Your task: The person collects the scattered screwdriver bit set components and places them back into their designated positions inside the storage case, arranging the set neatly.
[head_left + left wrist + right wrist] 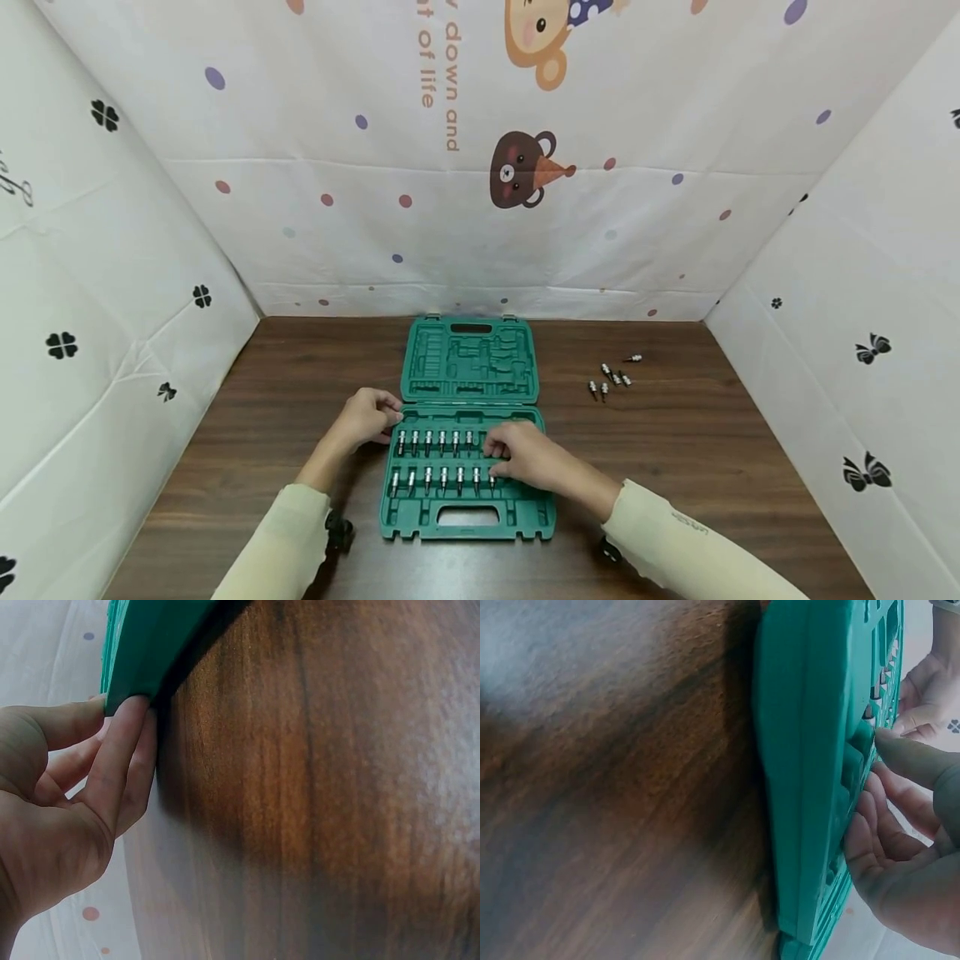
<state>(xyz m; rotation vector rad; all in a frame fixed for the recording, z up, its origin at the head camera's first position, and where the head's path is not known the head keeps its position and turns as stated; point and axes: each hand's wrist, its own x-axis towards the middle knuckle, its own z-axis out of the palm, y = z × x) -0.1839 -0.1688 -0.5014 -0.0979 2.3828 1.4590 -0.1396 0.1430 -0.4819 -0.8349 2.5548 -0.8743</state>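
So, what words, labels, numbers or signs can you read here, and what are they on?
"down and": sideways on the back cloth, with more lettering before it cut off by the picture's edge.
"of life": sideways on the same cloth, likewise cut.
Unreadable: the partly cropped script on the left cloth, and the tiny lettering on the right sleeve.
Green case: no readable text.

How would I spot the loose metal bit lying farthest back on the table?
Find the open green case on the brown table. Right of its lid lie several loose metal bits. The farthest bit lies nearly sideways, alone behind the others.
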